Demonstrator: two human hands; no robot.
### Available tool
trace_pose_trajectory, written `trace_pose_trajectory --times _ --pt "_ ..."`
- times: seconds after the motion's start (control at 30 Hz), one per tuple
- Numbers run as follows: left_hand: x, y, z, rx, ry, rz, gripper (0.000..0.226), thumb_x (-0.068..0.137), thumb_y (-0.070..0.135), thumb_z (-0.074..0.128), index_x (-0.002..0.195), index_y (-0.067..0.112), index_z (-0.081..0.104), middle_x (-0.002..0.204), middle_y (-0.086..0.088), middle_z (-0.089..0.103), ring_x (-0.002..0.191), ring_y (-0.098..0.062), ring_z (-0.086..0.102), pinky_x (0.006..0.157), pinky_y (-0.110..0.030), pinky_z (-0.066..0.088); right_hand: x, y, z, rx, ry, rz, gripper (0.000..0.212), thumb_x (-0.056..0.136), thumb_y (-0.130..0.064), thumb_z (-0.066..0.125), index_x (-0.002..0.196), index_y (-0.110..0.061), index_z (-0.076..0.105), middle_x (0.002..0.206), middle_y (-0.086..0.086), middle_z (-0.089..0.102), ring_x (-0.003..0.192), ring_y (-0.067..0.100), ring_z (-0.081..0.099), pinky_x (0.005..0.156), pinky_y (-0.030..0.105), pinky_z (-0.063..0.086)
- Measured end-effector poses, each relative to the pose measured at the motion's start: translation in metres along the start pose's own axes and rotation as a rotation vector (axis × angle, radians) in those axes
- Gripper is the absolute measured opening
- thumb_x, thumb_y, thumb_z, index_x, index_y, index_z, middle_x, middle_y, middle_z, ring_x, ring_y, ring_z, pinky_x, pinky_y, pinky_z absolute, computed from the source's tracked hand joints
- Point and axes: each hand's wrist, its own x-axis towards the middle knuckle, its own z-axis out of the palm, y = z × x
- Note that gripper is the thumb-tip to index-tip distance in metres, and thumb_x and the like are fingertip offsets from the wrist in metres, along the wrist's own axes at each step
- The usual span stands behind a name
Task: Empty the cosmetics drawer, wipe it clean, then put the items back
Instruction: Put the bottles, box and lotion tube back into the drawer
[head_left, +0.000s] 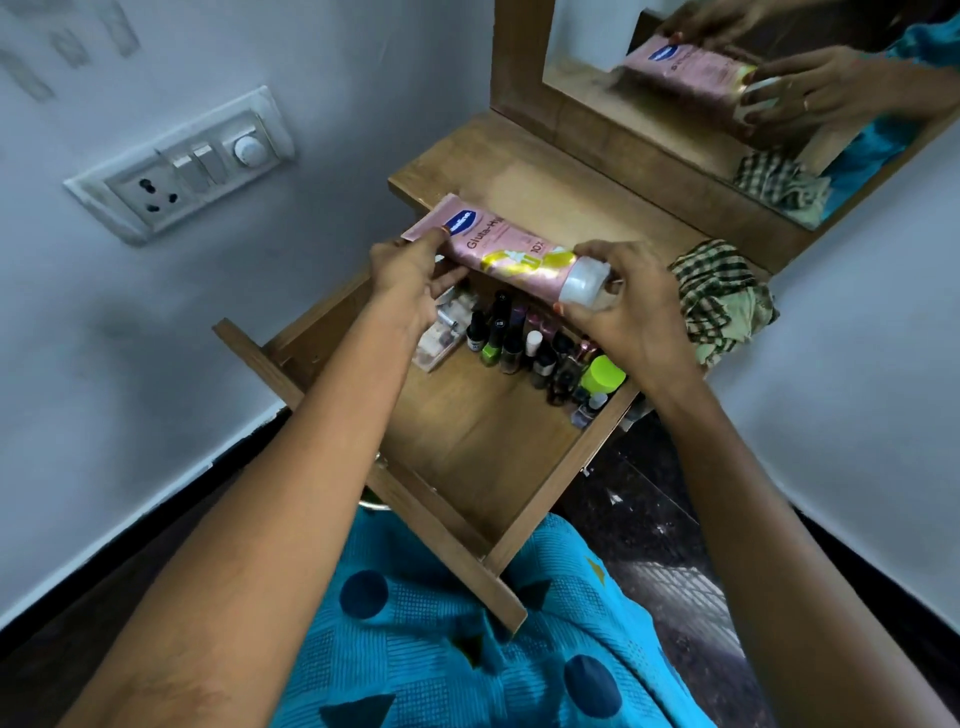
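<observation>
1. Location: The lotion tube (498, 249) is held roughly level at centre frame. It sits above the rear of the open drawer (467, 431) and just in front of the bench (571, 192) edge.
2. Grip: The left hand (410, 275) pinches the flat crimped end. The right hand (634, 306) has its fingers (618, 260) curled round the white cap end. Both are clamped on the tube.
3. Contents: A crowded row of upright nail polish bottles (506, 338) stands directly beneath the tube, with a green-capped jar (602, 375) at the row's right end. By the look of it, emptying is far from done.
4. Hazard: A slip at the glossy crimped end would probably drop the tube onto the bottles and topple the row.
5. Hazard: Twisting force at the cap end could loosen the cap and release lotion.
6. Hazard: The checked cloth (722, 301) lies bunched at the bench's right edge, just beside the right hand. A careless wrist sweep could drag it off.
</observation>
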Motion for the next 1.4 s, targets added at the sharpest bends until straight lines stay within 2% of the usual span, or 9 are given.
trace_pose_trajectory --times 0.17,0.27,0.4,0.53,0.6,0.7,1.03,1.2,1.4 --pt "-0.014 -0.004 -0.044 0.113 -0.018 -0.004 0.012 0.085 -0.002 0.055 0.085 0.008 0.047 0.072 -0.008 0.058 0.038 -0.007 0.060 0.040 -0.019 0.050 -0.040 -0.017 0.017 0.022 -0.073 0.029 0.051 0.072 -0.005 0.072 0.121 -0.006 0.055 0.118 0.012 0.052 0.099 0.011 0.045 0.067 -0.001 0.032" --pt "-0.014 -0.009 -0.072 0.292 -0.021 0.006 0.023 0.084 0.001 0.059 0.075 0.016 0.044 0.078 -0.006 0.061 0.048 -0.004 0.061 0.046 -0.016 0.051 -0.061 -0.021 0.032 0.033 -0.111 0.066 0.052 0.071 -0.007 0.073 0.120 -0.006 0.055 0.120 0.012 0.053 0.103 0.012 0.048 0.073 0.003 0.031" --pt "-0.014 -0.013 -0.099 0.522 -0.021 0.001 0.018 0.081 0.002 0.064 0.073 0.011 0.051 0.098 -0.015 0.060 0.066 -0.012 0.060 0.044 -0.012 0.049 -0.084 -0.021 0.050 0.036 -0.201 0.146 0.052 0.072 -0.007 0.072 0.119 -0.009 0.052 0.121 0.011 0.053 0.106 0.020 0.052 0.080 0.016 0.036" --pt "-0.014 -0.019 -0.106 0.787 -0.040 0.046 0.007 0.080 0.004 0.065 0.082 0.003 0.058 0.113 -0.019 0.061 0.102 -0.027 0.061 0.071 -0.024 0.051 -0.098 -0.021 0.062 -0.010 -0.300 0.197 0.055 0.074 -0.011 0.072 0.121 -0.009 0.045 0.121 0.013 0.055 0.104 0.025 0.055 0.086 0.038 0.049" --pt "-0.009 -0.023 -0.106 1.020 -0.063 0.084 0.023 0.080 0.009 0.066 0.101 -0.001 0.062 0.115 -0.017 0.061 0.107 -0.029 0.060 0.084 -0.032 0.049 -0.103 -0.021 0.067 -0.071 -0.361 0.215 0.056 0.075 -0.014 0.072 0.121 -0.010 0.042 0.120 0.014 0.056 0.102 0.027 0.057 0.084 0.041 0.050" --pt "-0.006 -0.027 -0.106 1.348 -0.104 0.097 0.032 0.080 0.015 0.068 0.108 0.002 0.060 0.114 -0.015 0.062 0.105 -0.029 0.060 0.091 -0.039 0.049 -0.109 -0.021 0.073 -0.220 -0.468 0.174 0.054 0.078 -0.019 0.070 0.121 -0.013 0.038 0.124 0.013 0.051 0.104 0.030 0.056 0.084 0.039 0.049" --pt "-0.003 -0.042 -0.109 1.727 -0.231 0.038 0.034 0.079 0.021 0.070 0.106 0.005 0.060 0.109 -0.014 0.063 0.099 -0.028 0.060 0.083 -0.038 0.049 -0.117 -0.022 0.084 -0.580 -0.666 0.048 0.059 0.085 -0.030 0.061 0.134 -0.012 0.032 0.131 0.010 0.044 0.112 0.029 0.054 0.087 0.037 0.048" --pt "-0.003 -0.046 -0.108 1.805 -0.250 0.037 0.026 0.082 0.021 0.066 0.101 0.004 0.061 0.107 -0.013 0.064 0.099 -0.028 0.060 0.077 -0.034 0.045 -0.111 -0.023 0.083 -0.578 -0.774 0.074 0.063 0.083 -0.036 0.064 0.134 -0.013 0.033 0.127 0.009 0.052 0.111 0.028 0.055 0.087 0.038 0.049" --pt "-0.004 -0.048 -0.106 1.921 -0.259 0.059 0.031 0.080 0.023 0.068 0.103 0.005 0.060 0.108 -0.012 0.064 0.101 -0.028 0.060 0.074 -0.033 0.044 -0.101 -0.020 0.081 -0.465 -0.861 0.169 0.053 0.082 -0.038 0.064 0.125 -0.015 0.044 0.118 0.008 0.056 0.104 0.024 0.057 0.082 0.035 0.046"
